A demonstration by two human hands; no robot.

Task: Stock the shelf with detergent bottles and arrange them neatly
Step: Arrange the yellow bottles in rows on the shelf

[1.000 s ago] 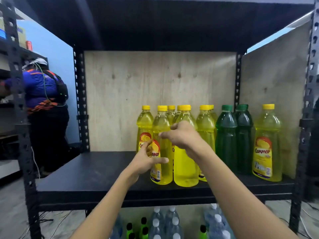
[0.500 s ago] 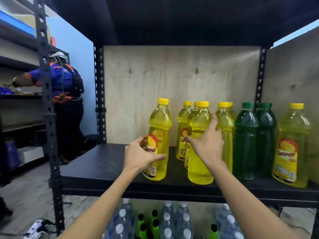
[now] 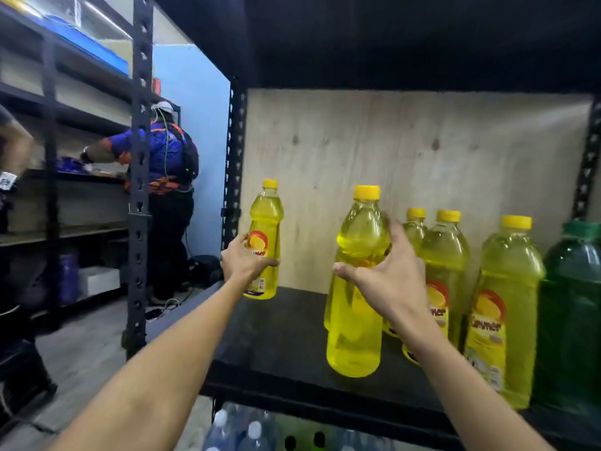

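My left hand [image 3: 244, 262] grips a yellow detergent bottle [image 3: 265, 222] with a red label, holding it at the far left of the black shelf [image 3: 279, 333], near the back corner. My right hand [image 3: 390, 281] is wrapped around a second yellow bottle [image 3: 356, 320] that stands near the shelf's front edge, its plain side toward me. To the right stand more yellow bottles [image 3: 502, 307] with yellow caps, then a dark green bottle [image 3: 572, 314] at the frame's right edge.
A plywood panel [image 3: 406, 157] backs the shelf, and a black perforated post [image 3: 232, 177] marks its left corner. Clear and green bottles [image 3: 253, 431] sit on the level below. Another person [image 3: 169, 177] works at racks on the left.
My left hand has carried its yellow bottle leftward and back, away from the group. My right hand closed around the front bottle. The view has swung left.
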